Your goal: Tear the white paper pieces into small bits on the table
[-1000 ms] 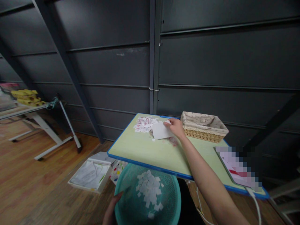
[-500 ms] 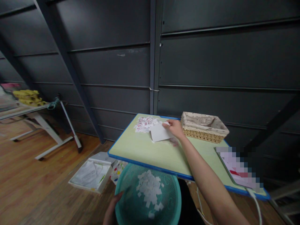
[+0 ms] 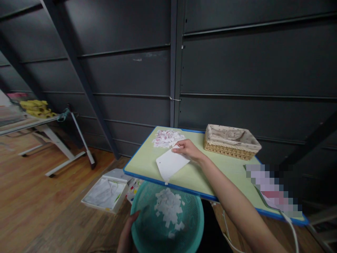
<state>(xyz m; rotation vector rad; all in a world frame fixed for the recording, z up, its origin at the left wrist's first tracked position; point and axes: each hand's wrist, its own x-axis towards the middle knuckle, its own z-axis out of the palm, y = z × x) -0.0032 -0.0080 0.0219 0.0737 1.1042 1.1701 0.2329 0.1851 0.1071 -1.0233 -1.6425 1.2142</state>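
Head view: your right hand grips a white card between thumb and fingers at its one o'clock edge. Taking the green tabletop with its blue trim as your dial, the card sits at nine o'clock, slanting so that its lowest corner points to seven, near the front edge. There is a small dark spot near the card's nine o'clock corner. A tiny scrap shows right at the low tip; whether the card touches the tabletop there is hard to say from this angle.

Beyond your card, at ten o'clock, lies a spread heap of paper shreds, white with pinkish-red marks. The fabric-lined wicker basket stands at one o'clock, and a pixelated flat object lies at four, a white cable beside it.

Below the tabletop at seven o'clock is your teal colander, with cut white paper squares piled inside. Your left hand is at its nine o'clock rim, thumb over the edge; the other fingers are hidden, so you cannot tell how firmly it holds. Further out, towards eight, a shallow white box lies open on the floor.
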